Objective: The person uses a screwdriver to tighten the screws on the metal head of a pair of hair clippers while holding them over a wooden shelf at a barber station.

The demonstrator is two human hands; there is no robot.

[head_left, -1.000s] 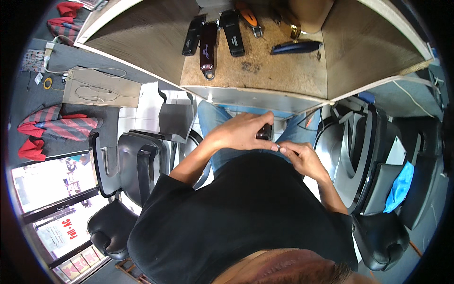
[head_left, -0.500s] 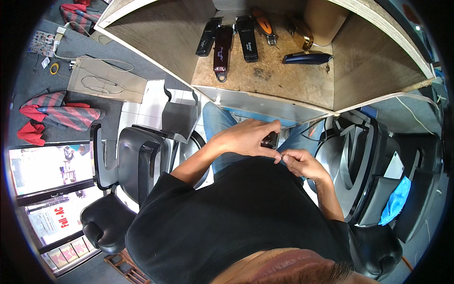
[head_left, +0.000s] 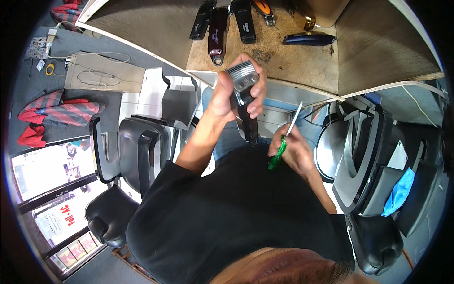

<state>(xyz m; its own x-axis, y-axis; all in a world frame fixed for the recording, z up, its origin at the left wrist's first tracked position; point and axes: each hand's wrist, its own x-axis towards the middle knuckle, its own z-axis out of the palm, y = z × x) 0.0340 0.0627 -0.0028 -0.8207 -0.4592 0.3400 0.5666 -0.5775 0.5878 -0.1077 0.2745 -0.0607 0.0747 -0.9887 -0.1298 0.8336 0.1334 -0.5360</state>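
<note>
At the far left of the scene, 2 black clippers (head_left: 202,21) flanked 1 maroon clipper (head_left: 218,35) on the shelf (head_left: 302,64). Nearer, in front of the shelf, the left hand (head_left: 222,103) had its grip wrapped around 1 dark hair clipper (head_left: 242,100), thumb on the left side and fingers on the right. The held clipper was raised and tilted, its silver toothed blade at the far end, its glossy body slanting toward the near side. It looked rigid and moderately heavy, perhaps slick along the shiny casing; the fine teeth seemed the most fragile part, so the middle of the body was likely the safest place to hold.

Just right and nearer was 1 screwdriver (head_left: 283,146) with a clear green handle, in the grip of the right hand (head_left: 298,150), which pinched it near where handle met shaft. Its pale shaft pointed far and slightly right. It seemed light, stiff and sturdy, best held by the handle. Farther right, 1 dark blue trimmer (head_left: 309,39) lay on the shelf.
</note>
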